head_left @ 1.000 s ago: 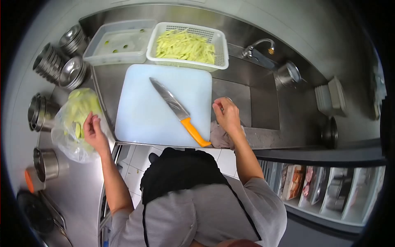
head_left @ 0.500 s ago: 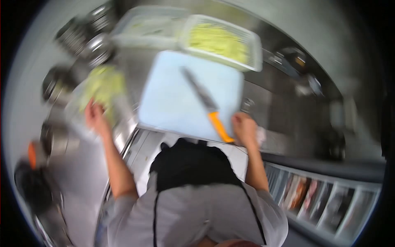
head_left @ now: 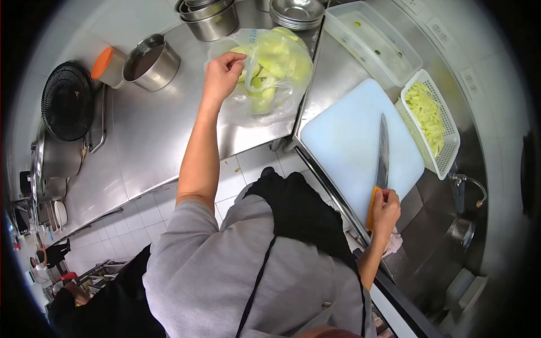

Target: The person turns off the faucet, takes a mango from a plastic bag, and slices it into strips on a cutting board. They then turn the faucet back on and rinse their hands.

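Note:
My left hand (head_left: 225, 73) pinches the edge of a clear plastic bag (head_left: 239, 115) at the upper centre, its fingers closed. Pale green vegetable pieces (head_left: 270, 67) lie inside the bag. Over the near edge of the blue cutting board (head_left: 338, 135), my right hand (head_left: 385, 209) is closed around the orange handle of a knife (head_left: 383, 155). The knife's blade lies over the board and points away from me. Beyond the board, a white perforated basket (head_left: 449, 143) holds cut green strips (head_left: 426, 115).
A clear plastic tub (head_left: 389, 42) stands behind the board. Metal pots (head_left: 151, 62), stacked bowls (head_left: 297, 12), an orange-lidded container (head_left: 102, 63) and a black mesh basket (head_left: 67, 101) sit on the left counter (head_left: 141, 146). A tap (head_left: 459, 191) is at right. Other people are at lower left.
The view has swung toward the left counter. My right hand, earlier beside the knife handle, has closed on it. My left hand has taken hold of the bag's edge.

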